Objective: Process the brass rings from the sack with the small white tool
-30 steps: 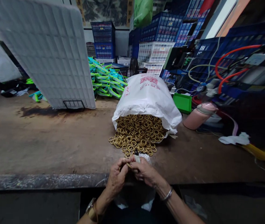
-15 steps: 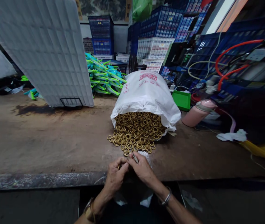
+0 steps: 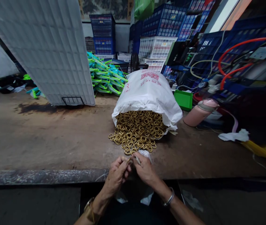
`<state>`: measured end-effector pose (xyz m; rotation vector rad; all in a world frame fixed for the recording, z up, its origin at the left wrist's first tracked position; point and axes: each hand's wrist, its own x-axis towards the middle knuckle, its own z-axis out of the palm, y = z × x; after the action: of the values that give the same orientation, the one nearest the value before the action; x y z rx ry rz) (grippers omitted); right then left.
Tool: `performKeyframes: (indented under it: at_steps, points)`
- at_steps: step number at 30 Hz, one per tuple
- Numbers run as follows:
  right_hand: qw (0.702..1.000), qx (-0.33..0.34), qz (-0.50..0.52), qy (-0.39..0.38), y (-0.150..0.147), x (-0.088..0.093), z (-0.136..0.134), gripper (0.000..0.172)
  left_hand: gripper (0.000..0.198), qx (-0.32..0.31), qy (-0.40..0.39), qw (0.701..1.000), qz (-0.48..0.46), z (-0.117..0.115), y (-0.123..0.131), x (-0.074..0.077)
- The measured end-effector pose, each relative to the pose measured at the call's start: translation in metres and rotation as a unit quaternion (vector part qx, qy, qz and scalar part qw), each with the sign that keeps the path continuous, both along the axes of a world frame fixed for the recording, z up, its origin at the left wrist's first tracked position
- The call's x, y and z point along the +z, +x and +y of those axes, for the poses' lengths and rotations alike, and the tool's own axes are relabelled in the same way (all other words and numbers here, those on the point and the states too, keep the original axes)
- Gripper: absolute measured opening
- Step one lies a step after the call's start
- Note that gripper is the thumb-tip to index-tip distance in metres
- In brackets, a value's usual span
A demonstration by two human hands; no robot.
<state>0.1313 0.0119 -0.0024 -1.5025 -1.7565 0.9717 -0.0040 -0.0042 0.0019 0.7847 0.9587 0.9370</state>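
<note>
My left hand [image 3: 118, 172] pinches a brass-coloured ring [image 3: 129, 160] between thumb and fingertips, just above the table's front edge. Close beside it, my right hand [image 3: 145, 168] is closed around a small, slim grey tool [image 3: 137, 160]; its kind is hard to make out, as the fingers cover most of it. The fingertips of both hands nearly meet at the ring. Beyond them, a heap of brass-coloured rings [image 3: 136, 139] spills from the mouth of a white woven sack [image 3: 147, 93] lying on its side.
The brown wooden table [image 3: 65, 140] has a worn front edge. At the left stands a tall white padded panel [image 3: 60, 62], with green and blue plastic pieces [image 3: 108, 78] behind. To the right are a green tray [image 3: 183, 100], a pink bottle [image 3: 199, 114] and a crumpled white cloth [image 3: 234, 135].
My left hand has opened its grip slightly and turned, so the ring between its fingertips now shows. My right hand keeps the grey tool and has shifted a little. The view has moved slightly.
</note>
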Motion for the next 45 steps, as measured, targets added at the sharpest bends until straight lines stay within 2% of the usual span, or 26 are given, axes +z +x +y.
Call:
performKeyframes:
  at_steps: [2, 4, 13, 16, 20, 24, 27, 31, 36, 41, 45]
  points:
    - [0.997, 0.041, -0.066, 0.023, 0.001, -0.001, -0.004, 0.012, 0.035, 0.004, -0.001, 1.000, 0.014, 0.000, 0.001, -0.001]
    - [0.992, 0.065, -0.106, 0.032, 0.001, -0.001, -0.007, 0.018, 0.034, 0.007, 0.005, 1.000, 0.025, 0.000, 0.001, -0.001]
    - [0.976, 0.083, -0.199, 0.026, -0.001, -0.001, -0.007, 0.027, 0.035, 0.025, 0.062, 0.995, 0.074, -0.003, -0.001, 0.000]
    - [0.966, 0.048, -0.255, 0.016, 0.003, -0.006, -0.003, 0.029, 0.037, 0.001, 0.018, 0.998, 0.066, -0.008, -0.002, 0.003]
    - [0.949, -0.054, -0.309, 0.006, 0.015, -0.015, 0.007, 0.028, 0.034, -0.035, -0.045, 0.998, -0.013, -0.017, -0.003, 0.006]
    - [0.953, -0.093, -0.285, 0.043, 0.018, -0.018, 0.013, 0.017, 0.031, -0.006, -0.056, 0.993, -0.106, -0.017, -0.004, 0.004]
    - [0.953, -0.087, -0.284, 0.059, 0.012, -0.016, 0.014, 0.014, 0.025, -0.001, -0.057, 0.990, -0.131, -0.014, -0.006, 0.002]
    - [0.943, -0.084, -0.320, 0.043, 0.003, -0.013, 0.015, 0.009, 0.016, 0.007, -0.080, 0.980, -0.179, -0.011, -0.010, 0.001]
    - [0.947, -0.081, -0.303, 0.061, 0.007, -0.016, 0.016, 0.010, 0.022, 0.007, -0.126, 0.966, -0.225, -0.008, -0.014, 0.000]
    - [0.976, -0.040, -0.182, 0.110, 0.009, -0.012, 0.004, 0.014, 0.021, 0.037, -0.153, 0.965, -0.209, -0.004, -0.011, -0.001]
    - [0.983, 0.008, -0.128, 0.132, 0.002, -0.002, -0.010, 0.012, 0.023, 0.059, -0.156, 0.973, -0.161, -0.002, -0.008, -0.001]
